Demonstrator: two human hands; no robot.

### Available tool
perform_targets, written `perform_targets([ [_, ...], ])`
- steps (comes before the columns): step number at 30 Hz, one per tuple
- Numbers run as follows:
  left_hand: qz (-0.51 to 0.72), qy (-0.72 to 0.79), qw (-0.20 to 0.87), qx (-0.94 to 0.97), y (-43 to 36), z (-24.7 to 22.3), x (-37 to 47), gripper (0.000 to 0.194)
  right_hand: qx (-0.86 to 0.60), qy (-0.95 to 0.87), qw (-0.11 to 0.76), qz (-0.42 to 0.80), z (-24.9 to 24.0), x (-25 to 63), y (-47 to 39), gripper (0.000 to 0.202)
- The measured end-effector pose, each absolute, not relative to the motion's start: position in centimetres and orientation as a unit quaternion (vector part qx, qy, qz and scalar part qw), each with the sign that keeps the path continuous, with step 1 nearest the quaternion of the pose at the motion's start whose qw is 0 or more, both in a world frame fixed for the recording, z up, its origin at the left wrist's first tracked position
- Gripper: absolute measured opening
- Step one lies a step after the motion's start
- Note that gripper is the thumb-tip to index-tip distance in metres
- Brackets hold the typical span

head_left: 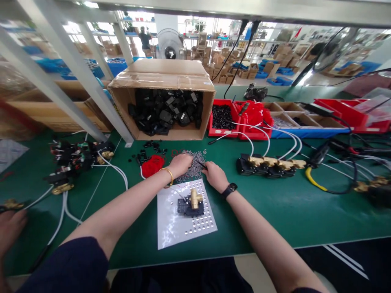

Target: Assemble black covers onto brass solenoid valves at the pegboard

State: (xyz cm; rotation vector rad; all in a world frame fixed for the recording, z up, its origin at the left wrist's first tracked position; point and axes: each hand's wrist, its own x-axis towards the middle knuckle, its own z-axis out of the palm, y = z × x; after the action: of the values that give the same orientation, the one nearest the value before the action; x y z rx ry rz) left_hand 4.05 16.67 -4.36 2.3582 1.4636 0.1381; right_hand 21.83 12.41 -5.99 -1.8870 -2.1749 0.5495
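Observation:
My left hand (181, 164) is at the left side of a pile of small screws (197, 165), its fingers pressed together at the screws; what they hold, if anything, is hidden. At the pile's right edge my right hand (214, 176) is closed round a thin dark tool (202, 164) whose tip points into the screws. Below both hands, a black unit with a brass valve (194, 198) lies on a white perforated plate (168, 228). Red parts (152, 165) lie left of my left wrist.
An open cardboard box (165, 77) of black housings stands behind the screws. Red bins (224, 132) are to its right. Finished-looking brass valve units (270, 163) sit at right; wired units (70, 156) lie left. Another person's hand (12, 224) is at far left.

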Motion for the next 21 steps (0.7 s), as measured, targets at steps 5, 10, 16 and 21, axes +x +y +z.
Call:
perform_targets([
  [5, 0.082, 0.525, 0.201, 0.823, 16.7, -4.4, 4.5, 0.012, -0.633, -0.733, 0.141, 0.207, -6.1, 22.4, 12.7, 0.003],
  [10, 0.192, 0.550, 0.226, 0.780, 16.1, -1.2, 3.7, 0.008, -0.615, -0.717, 0.223, 0.239, -4.5, 23.2, 11.0, 0.007],
  [16, 0.462, 0.582, 0.472, 0.475, 7.3, 1.5, -1.6, 0.019, -0.511, -0.526, 0.322, 0.598, -4.1, 23.3, 5.7, 0.021],
  [21, 0.477, 0.573, 0.634, 0.204, 0.3, -2.6, -3.3, 0.031, -0.488, -0.440, 0.356, 0.664, -5.4, 22.3, 3.7, 0.029],
])
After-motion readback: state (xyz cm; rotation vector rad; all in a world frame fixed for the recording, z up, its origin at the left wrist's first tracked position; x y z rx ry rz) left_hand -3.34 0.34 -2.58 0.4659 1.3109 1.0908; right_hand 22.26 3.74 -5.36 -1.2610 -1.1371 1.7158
